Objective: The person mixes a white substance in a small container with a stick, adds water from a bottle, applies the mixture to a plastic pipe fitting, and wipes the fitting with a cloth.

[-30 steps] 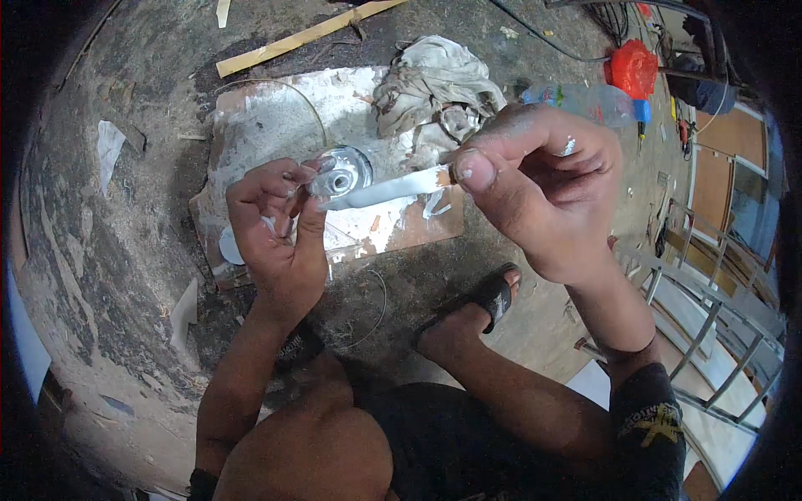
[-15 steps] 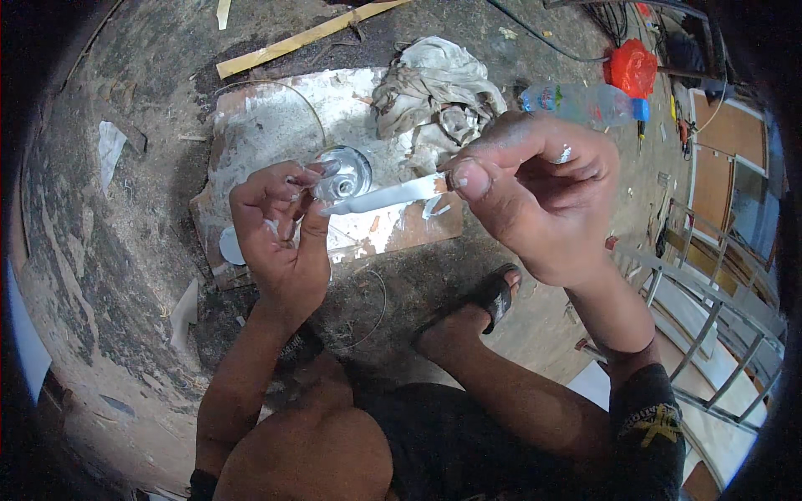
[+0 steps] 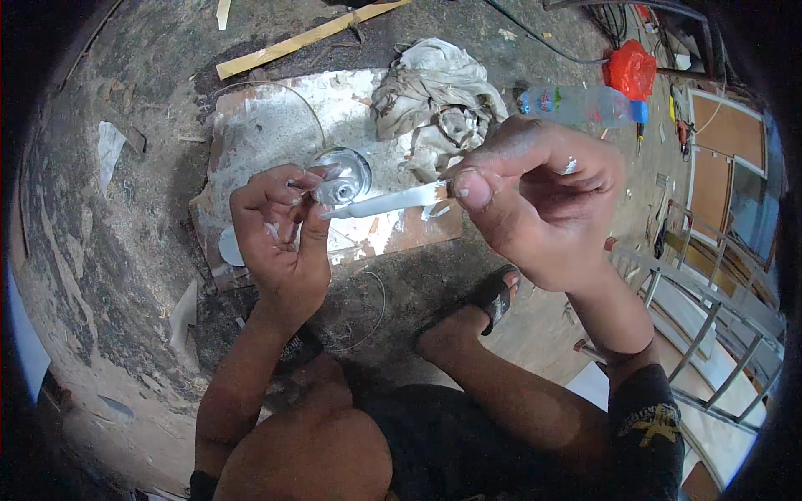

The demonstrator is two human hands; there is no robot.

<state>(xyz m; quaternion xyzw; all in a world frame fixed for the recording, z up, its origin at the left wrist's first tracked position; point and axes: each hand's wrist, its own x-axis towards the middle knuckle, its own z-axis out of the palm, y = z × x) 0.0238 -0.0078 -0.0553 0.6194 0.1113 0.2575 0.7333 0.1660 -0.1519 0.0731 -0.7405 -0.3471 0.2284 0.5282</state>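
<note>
My left hand pinches a round, shiny, see-through disc with a small ring at its middle. Thumb and fingertips close on the disc's left side, and white smears mark the skin. Between the thumb and bent forefinger of my right hand is one end of a thin flat stick coated in white paste. The stick slants down to the left, and its far tip reaches my left thumb just below the disc. Whether the tip touches the thumb or the disc, I cannot tell.
Below my hands lies a paint-splattered board on the floor. A crumpled whitish rag rests on its far right. Beyond are a plastic bottle, a red bag and a wooden strip. A metal ladder-like frame stands at right.
My right hand has shifted slightly right and down with the coated stick, showing more of its broad face. My left hand and the disc have barely moved.
</note>
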